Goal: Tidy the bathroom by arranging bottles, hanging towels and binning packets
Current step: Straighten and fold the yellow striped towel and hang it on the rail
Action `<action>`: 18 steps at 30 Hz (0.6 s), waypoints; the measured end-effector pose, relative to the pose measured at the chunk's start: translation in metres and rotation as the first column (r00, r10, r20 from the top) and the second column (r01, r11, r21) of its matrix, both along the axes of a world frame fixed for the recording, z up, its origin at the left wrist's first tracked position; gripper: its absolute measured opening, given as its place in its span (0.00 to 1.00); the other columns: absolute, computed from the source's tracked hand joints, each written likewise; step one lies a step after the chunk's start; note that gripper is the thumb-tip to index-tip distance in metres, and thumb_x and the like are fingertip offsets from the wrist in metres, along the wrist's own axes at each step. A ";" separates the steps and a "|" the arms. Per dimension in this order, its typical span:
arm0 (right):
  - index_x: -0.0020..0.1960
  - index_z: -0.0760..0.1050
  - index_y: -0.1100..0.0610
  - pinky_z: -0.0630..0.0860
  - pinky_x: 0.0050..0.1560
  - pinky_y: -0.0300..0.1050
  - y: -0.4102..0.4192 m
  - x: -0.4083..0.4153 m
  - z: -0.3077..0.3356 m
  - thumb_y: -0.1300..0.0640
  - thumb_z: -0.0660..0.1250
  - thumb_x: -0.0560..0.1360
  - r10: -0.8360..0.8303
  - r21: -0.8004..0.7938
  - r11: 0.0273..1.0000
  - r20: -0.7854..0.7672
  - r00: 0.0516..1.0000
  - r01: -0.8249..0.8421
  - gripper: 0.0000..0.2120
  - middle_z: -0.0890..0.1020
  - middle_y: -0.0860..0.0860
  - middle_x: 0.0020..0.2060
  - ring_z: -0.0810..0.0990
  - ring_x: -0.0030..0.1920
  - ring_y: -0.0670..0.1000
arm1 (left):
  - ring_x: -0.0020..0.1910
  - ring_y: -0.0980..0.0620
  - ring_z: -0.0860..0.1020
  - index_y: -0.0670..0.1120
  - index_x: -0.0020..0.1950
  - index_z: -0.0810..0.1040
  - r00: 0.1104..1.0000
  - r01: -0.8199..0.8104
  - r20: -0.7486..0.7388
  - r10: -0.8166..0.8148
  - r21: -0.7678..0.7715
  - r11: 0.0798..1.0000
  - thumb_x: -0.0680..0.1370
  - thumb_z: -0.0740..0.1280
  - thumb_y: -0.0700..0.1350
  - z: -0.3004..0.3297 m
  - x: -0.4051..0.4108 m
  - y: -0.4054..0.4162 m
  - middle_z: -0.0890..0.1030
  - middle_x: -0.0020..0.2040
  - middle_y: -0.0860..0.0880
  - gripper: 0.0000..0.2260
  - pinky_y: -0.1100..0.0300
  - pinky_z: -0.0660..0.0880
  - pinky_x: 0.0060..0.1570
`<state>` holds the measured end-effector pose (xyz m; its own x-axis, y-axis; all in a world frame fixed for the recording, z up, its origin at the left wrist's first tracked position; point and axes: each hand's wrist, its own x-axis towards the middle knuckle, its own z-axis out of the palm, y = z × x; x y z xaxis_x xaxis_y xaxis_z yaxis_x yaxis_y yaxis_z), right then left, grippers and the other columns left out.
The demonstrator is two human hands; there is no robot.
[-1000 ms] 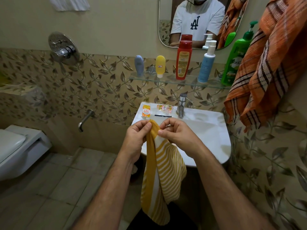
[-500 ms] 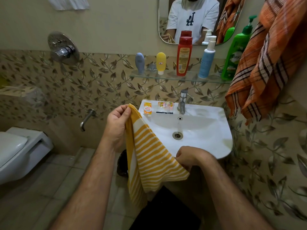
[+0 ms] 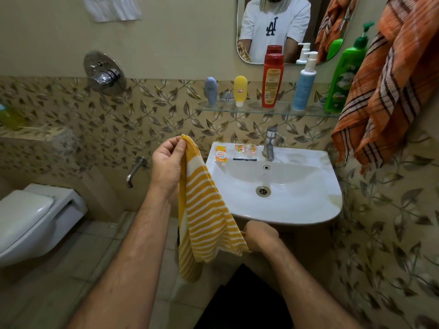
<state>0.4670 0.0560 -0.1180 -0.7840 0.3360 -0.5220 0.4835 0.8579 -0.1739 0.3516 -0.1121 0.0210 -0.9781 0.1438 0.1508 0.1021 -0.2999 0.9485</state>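
The hands are moving apart: the left hand (image 3: 167,160) is lifting one corner of the yellow striped towel (image 3: 202,217) up, and the right hand (image 3: 260,236) is pulling another corner down, opening the towel out.

**Yellow striped towel held up, bottles shelved, packets on the sink**

A yellow-and-white striped towel (image 3: 202,210) is held stretched on a slant in front of the sink (image 3: 308,210); its top corner is pinched by the left hand (image 3: 167,162), its lower edge is gripped by the right hand (image 3: 260,236), and a folded end hangs below. An orange checked towel (image 3: 389,91) is draped at the upper right. Five bottles are stood upright in a row on the glass shelf (image 3: 249,109): a grey tube (image 3: 211,90), a yellow tube (image 3: 240,90), a red bottle (image 3: 272,80), a blue pump bottle (image 3: 305,81) and a green pump bottle (image 3: 344,72). An orange sachet (image 3: 221,154), clear wrappers (image 3: 245,148) and a dark strip (image 3: 244,159) are laid on the sink's back ledge.
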 end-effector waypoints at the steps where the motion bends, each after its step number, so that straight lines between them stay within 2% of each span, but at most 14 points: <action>1: 0.47 0.78 0.56 0.76 0.45 0.45 0.001 0.001 0.001 0.55 0.64 0.76 -0.037 -0.008 0.999 -0.008 0.999 0.037 0.06 0.84 0.52 0.50 0.82 0.50 0.54 | 0.35 0.58 0.81 0.46 0.48 0.79 1.000 -0.011 -0.008 0.010 -0.005 1.000 0.82 0.64 0.42 0.000 -0.001 -0.005 0.83 0.35 0.54 0.05 0.63 0.80 0.39; 3: 0.44 0.77 0.57 0.78 0.40 0.43 0.008 0.005 0.006 0.54 0.64 0.74 -0.139 -0.072 0.988 -0.012 0.990 0.137 0.07 0.85 0.51 0.41 0.84 0.40 0.51 | 0.35 0.60 0.81 0.46 0.49 0.79 0.999 -0.044 0.000 0.044 0.010 0.999 0.82 0.64 0.41 -0.002 -0.003 -0.018 0.83 0.35 0.55 0.05 0.65 0.79 0.38; 6: 0.46 0.76 0.59 0.78 0.31 0.41 0.028 0.007 0.018 0.61 0.58 0.73 -0.332 -0.302 0.908 -0.093 0.939 0.291 0.08 0.84 0.52 0.31 0.83 0.28 0.50 | 0.35 0.61 0.81 0.46 0.49 0.78 0.991 -0.127 0.042 0.124 0.057 0.990 0.82 0.64 0.41 -0.009 -0.010 -0.041 0.83 0.35 0.55 0.05 0.66 0.79 0.39; 8: 0.49 0.74 0.58 0.71 0.26 0.37 0.041 0.006 0.029 0.64 0.55 0.73 -0.505 -0.513 0.773 -0.139 0.852 0.374 0.11 0.81 0.52 0.28 0.80 0.24 0.50 | 0.35 0.61 0.81 0.46 0.49 0.78 0.984 -0.169 0.073 0.164 0.071 0.983 0.82 0.64 0.41 -0.017 -0.015 -0.056 0.83 0.34 0.56 0.05 0.67 0.79 0.39; 10: 0.49 0.76 0.56 0.63 0.25 0.34 0.049 0.006 0.042 0.66 0.53 0.74 -0.652 -0.698 0.590 -0.116 0.749 0.406 0.14 0.78 0.51 0.25 0.76 0.22 0.49 | 0.35 0.62 0.80 0.46 0.48 0.79 0.977 -0.195 0.102 0.187 0.071 0.978 0.82 0.64 0.41 -0.026 -0.018 -0.069 0.83 0.34 0.56 0.05 0.68 0.78 0.39; 12: 0.45 0.78 0.54 0.59 0.24 0.32 0.056 0.006 0.057 0.66 0.55 0.74 -0.703 -0.792 0.477 -0.085 0.706 0.380 0.15 0.75 0.50 0.23 0.72 0.20 0.46 | 0.36 0.61 0.80 0.47 0.48 0.79 0.970 -0.215 0.128 0.205 0.064 0.975 0.82 0.65 0.41 -0.036 -0.020 -0.077 0.83 0.36 0.54 0.05 0.67 0.79 0.40; 15: 0.46 0.80 0.54 0.57 0.22 0.30 0.063 0.010 0.077 0.66 0.56 0.75 -0.712 -0.869 0.379 -0.055 0.700 0.318 0.15 0.73 0.49 0.23 0.67 0.19 0.44 | 0.37 0.61 0.79 0.48 0.48 0.79 0.953 -0.261 0.168 0.252 0.038 0.964 0.82 0.65 0.42 -0.045 -0.022 -0.088 0.81 0.40 0.52 0.05 0.66 0.78 0.40; 18: 0.48 0.81 0.57 0.58 0.20 0.31 0.072 0.017 0.091 0.66 0.57 0.76 -0.693 -0.860 0.421 -0.100 0.714 0.289 0.14 0.73 0.49 0.23 0.67 0.19 0.44 | 0.37 0.61 0.79 0.49 0.47 0.79 0.946 -0.282 0.162 0.281 -0.020 0.959 0.82 0.65 0.42 -0.048 -0.020 -0.095 0.81 0.40 0.52 0.06 0.67 0.78 0.40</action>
